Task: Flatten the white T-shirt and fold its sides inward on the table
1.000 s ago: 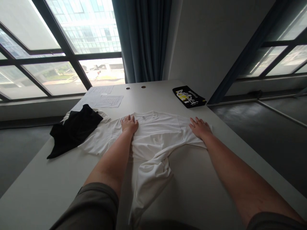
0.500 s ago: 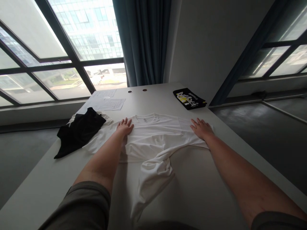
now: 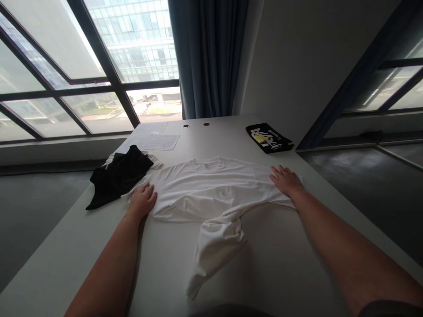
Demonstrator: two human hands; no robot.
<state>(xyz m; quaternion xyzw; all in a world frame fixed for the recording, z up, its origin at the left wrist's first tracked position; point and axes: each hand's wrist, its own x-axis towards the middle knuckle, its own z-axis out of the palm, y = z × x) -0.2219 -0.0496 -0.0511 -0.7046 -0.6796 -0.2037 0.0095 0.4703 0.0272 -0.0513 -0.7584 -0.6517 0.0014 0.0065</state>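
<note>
The left hand has travelled outward along the shirt: a second ago it pressed near the collar, half a second ago it was a little farther out, and now it rests palm down on the left sleeve, near the black garment. Its fingers lie close together and slightly bent, and it does not appear to have hold of anything, though the undersides of the fingertips are hidden. The right hand has stayed where it was, flat on the right sleeve with its fingers extended and a little apart, gripping nothing. The shirt lies on the table between the hands, collar away from the person; with the left forearm now off to the side, the left part of its body shows uncovered. Its upper half is fairly flat, with shallow creases across it, while the lower part remains bunched into a twisted tail toward the person, much as before. The black garment, papers and black pouch keep their places on the table (everything sits farther right in view, the camera having turned slightly), and the grey cuff on the left arm has dropped out of sight.
</note>
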